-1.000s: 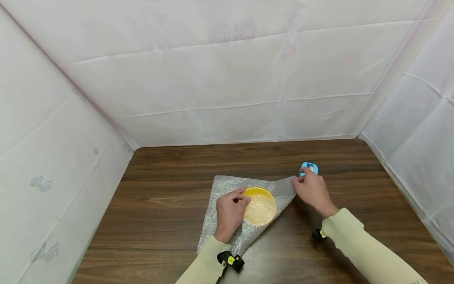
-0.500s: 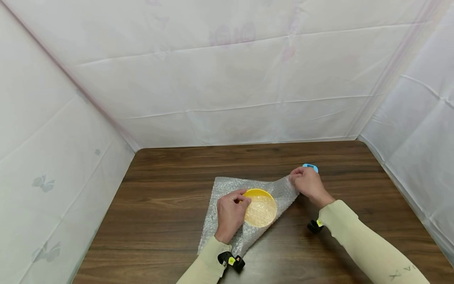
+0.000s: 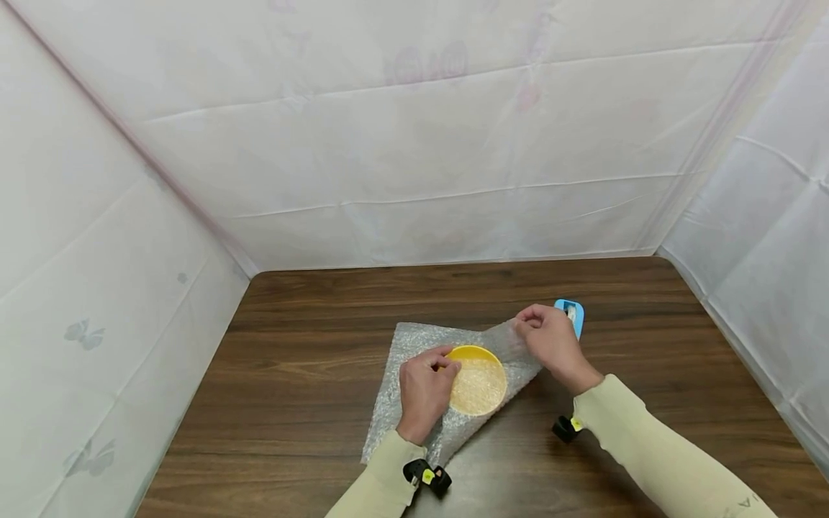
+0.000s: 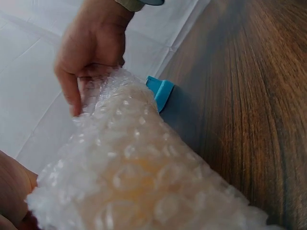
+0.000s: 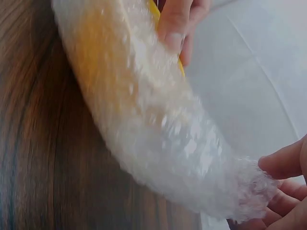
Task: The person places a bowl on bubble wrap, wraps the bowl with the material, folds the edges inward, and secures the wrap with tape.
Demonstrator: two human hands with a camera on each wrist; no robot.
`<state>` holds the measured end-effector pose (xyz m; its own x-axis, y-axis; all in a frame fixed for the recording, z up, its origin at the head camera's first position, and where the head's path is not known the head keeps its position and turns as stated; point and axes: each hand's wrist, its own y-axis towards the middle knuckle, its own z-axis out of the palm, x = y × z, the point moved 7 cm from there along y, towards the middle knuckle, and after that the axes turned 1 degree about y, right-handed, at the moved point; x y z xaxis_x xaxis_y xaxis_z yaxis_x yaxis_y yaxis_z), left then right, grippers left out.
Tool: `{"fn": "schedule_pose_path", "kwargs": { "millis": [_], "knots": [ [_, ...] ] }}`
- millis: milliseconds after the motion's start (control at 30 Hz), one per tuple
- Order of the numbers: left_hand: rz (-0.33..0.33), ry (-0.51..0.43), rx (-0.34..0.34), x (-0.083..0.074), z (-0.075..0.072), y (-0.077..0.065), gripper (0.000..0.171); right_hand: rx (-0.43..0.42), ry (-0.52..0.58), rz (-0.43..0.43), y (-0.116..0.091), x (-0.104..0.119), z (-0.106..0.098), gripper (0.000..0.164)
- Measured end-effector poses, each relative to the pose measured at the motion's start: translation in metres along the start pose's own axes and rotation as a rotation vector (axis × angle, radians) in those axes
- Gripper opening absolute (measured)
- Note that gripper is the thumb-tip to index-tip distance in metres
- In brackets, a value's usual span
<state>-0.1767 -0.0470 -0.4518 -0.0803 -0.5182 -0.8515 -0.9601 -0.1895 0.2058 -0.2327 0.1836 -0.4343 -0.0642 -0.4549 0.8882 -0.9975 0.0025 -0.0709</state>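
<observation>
A yellow bowl [image 3: 471, 352] sits on a sheet of bubble wrap [image 3: 414, 339], whose near part is folded up over most of its opening. My left hand [image 3: 424, 392] pinches the folded wrap at the bowl's left rim. With thumb and fingers, my right hand [image 3: 550, 344] grips the wrap's far right corner, drawn up off the table. In the left wrist view, bubble wrap [image 4: 129, 143] stretches from the bowl towards the right hand [image 4: 96, 48], with yellow showing through. The right wrist view shows the bunched corner between the right fingers [image 5: 288, 163].
A light blue tape dispenser [image 3: 578, 316] stands just behind the right hand, partly hidden by it. The dark wooden table [image 3: 291, 403] extends on both sides. White sheeting [image 3: 414, 158] encloses its back and sides.
My right hand has moved left with the wrap's corner, lifting and folding it inward towards the bowl. More of the tape dispenser shows now. The left hand keeps its place on the rim.
</observation>
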Motion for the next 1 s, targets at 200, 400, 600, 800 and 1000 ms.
{"fn": "schedule_pose_path", "kwargs": {
  "millis": [200,400,600,800,1000],
  "knots": [
    [0.015,0.027,-0.021,-0.002,0.0,-0.001,0.015,-0.023,0.048,-0.02,-0.008,0.012,0.009,0.017],
    [0.014,0.069,-0.035,-0.002,0.001,-0.001,0.016,-0.014,0.116,-0.022,-0.018,0.02,0.02,0.015],
    [0.031,0.118,-0.056,-0.005,0.0,-0.002,0.011,-0.014,0.158,-0.005,-0.025,0.019,0.032,0.012],
    [0.034,0.139,-0.06,-0.005,0.0,-0.002,0.01,-0.015,0.136,-0.009,-0.029,0.022,0.044,0.009],
    [-0.004,0.133,-0.055,-0.003,-0.001,-0.002,0.011,-0.031,0.064,-0.009,-0.033,0.024,0.056,0.007]
  ]
}}
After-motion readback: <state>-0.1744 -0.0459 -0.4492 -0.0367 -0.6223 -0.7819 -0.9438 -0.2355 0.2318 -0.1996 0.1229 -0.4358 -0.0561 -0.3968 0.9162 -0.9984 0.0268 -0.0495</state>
